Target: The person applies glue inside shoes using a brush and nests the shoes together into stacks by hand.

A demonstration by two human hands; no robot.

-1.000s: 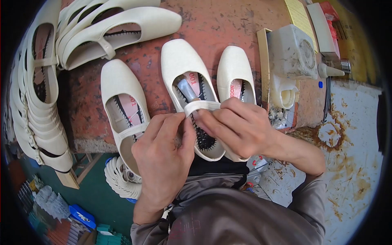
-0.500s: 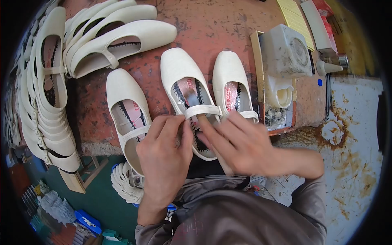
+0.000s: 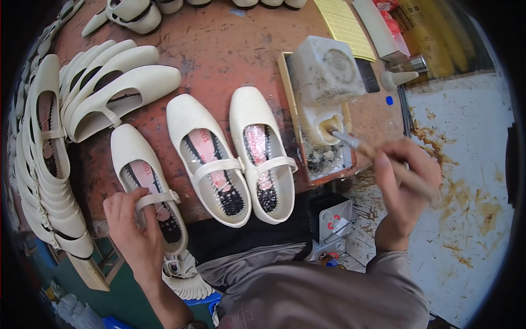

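Three cream strap shoes lie in front of me, toes pointing away: a left shoe (image 3: 133,145), a middle shoe (image 3: 189,112) and a right shoe (image 3: 252,107). Pink and black insoles show inside them. At the left shoe, my left hand (image 3: 134,225) pinches its strap (image 3: 159,198) between thumb and fingers. My right hand (image 3: 408,178) grips a wooden-handled brush (image 3: 356,143). The brush's tip is inside the cut opening of a whitish plastic container (image 3: 329,71), where pale yellowish stuff shows.
The container sits in a shallow tray (image 3: 299,123) with crusted residue. Several more cream shoes (image 3: 137,82) stand stacked at the left, others along the far edge. A yellow sheet (image 3: 345,27), a phone-like black slab (image 3: 367,75) and a nozzle cap (image 3: 399,79) lie at upper right.
My right hand has carried the brush from the middle shoe rightward to the container. My left hand has shifted from the middle shoe's strap to the left shoe's. The camera view has turned rightward.
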